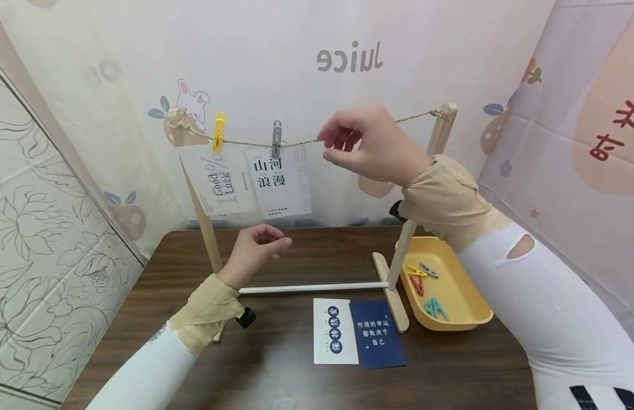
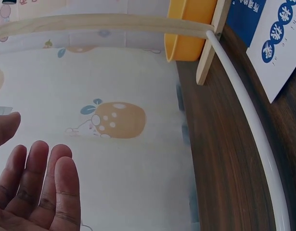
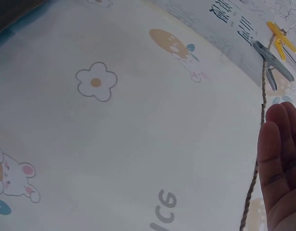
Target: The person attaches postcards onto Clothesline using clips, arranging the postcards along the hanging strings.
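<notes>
Two up, two lying flat

The pale card with bold dark characters (image 1: pixel 273 196) hangs from the twine (image 1: pixel 247 143), a grey peg (image 1: pixel 277 139) pinching its top edge. To its left, the "Good Luck" card (image 1: pixel 193 176) hangs a little askew under a yellow peg (image 1: pixel 219 132). That much looks done. My right hand (image 1: pixel 375 145) is at the line beside the grey peg, fingers loosely bent, gripping nothing; whether a fingertip touches the twine I can't tell. My left hand (image 1: pixel 252 250) is lower, below the hung cards, relaxed and empty too.

A white card (image 1: pixel 322 330) and a navy card (image 1: pixel 380 356) lie side by side on the table (image 1: pixel 265 376), unclipped, so I judge the pegging-up about half through.

The twine is rough and twisted, sagging between pale wooden posts (image 1: pixel 399 262); a smooth white rod (image 1: pixel 311 288) runs low between them. Spare pegs (image 1: pixel 436 308), apparently plastic, lie in a shallow yellow tray (image 1: pixel 465 302) with rounded corners. The tabletop is dark and wood-grained; behind hangs a creased, printed curtain (image 1: pixel 296 97).
</notes>
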Available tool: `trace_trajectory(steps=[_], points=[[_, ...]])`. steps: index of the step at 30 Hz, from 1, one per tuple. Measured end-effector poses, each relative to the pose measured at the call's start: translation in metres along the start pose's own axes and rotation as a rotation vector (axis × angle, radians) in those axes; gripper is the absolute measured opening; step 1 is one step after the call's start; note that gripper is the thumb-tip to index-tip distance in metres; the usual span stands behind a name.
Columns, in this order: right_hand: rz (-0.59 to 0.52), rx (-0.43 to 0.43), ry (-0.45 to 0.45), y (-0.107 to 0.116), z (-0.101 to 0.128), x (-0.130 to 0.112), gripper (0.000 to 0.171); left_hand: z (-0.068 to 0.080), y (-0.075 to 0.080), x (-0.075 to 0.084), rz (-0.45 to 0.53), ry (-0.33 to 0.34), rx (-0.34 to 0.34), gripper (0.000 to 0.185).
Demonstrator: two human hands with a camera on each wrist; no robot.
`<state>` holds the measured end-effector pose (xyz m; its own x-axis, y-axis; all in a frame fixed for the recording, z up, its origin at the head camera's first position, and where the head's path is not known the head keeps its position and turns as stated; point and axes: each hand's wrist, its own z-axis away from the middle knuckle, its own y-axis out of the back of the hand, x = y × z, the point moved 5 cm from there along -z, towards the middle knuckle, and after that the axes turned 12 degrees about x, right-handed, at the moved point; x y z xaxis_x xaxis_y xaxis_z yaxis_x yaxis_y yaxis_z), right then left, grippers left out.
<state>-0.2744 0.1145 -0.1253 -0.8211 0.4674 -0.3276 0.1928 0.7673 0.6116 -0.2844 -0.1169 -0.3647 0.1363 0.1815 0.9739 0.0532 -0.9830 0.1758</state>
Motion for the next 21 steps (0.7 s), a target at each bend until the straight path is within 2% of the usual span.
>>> trace_trajectory(steps=[10, 21], points=[[0.049, -0.037, -0.029, -0.005, 0.030, 0.010, 0.018, 0.000, -0.002, 0.000, -0.074, -0.014, -0.028, 0.024], [0.034, -0.032, -0.084, -0.011, 0.057, 0.027, 0.020, 0.005, -0.007, -0.006, -0.114, -0.012, -0.046, 0.023]])
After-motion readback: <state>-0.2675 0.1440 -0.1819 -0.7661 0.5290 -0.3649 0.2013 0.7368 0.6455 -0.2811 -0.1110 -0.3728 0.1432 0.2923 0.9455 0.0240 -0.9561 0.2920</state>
